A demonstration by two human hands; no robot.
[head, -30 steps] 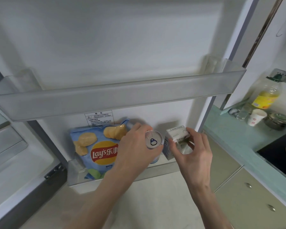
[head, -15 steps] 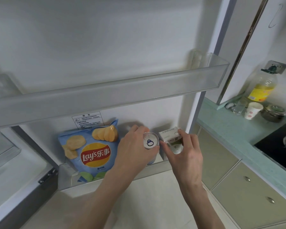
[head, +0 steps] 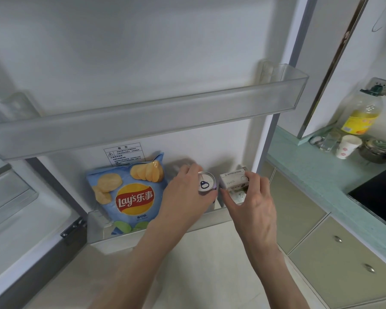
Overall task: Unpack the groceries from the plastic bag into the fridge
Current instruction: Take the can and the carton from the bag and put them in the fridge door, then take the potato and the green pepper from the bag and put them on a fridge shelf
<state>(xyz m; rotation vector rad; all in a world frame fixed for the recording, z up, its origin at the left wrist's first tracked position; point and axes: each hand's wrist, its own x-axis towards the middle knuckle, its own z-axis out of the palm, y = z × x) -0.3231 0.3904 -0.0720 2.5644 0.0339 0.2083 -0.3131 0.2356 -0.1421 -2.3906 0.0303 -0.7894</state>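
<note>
In the lower door bin [head: 212, 216] of the open fridge, the left hand [head: 183, 201] curls around a can [head: 206, 185] standing upright, while the right hand [head: 252, 201] pinches a small white carton [head: 234, 180] just right of the can, thumb on its near side and fingers over its far edge. A blue chip bag [head: 129, 195] leans against the door at the left end of the same bin, and the upper bin [head: 143, 121] spans the door above. To the right, the green desk [head: 316, 175] carries an oil bottle [head: 361, 114], a paper cup [head: 348, 146] and a black hob [head: 379, 192].
</note>
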